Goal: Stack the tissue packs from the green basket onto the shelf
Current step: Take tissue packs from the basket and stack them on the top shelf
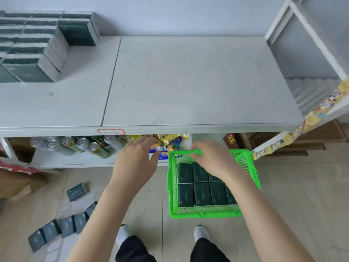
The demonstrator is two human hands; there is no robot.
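Right hand (pixel 211 157) has its fingers curled round the far rim of the green plastic basket (pixel 207 214) full of dark green tissue packs (pixel 203 193), left hand (pixel 136 159) loose and open beside it, holding nothing.

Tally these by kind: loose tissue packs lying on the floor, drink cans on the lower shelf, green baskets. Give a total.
Loose tissue packs on the floor: 6
Drink cans with tops showing: 6
Green basket: 1
Total: 13
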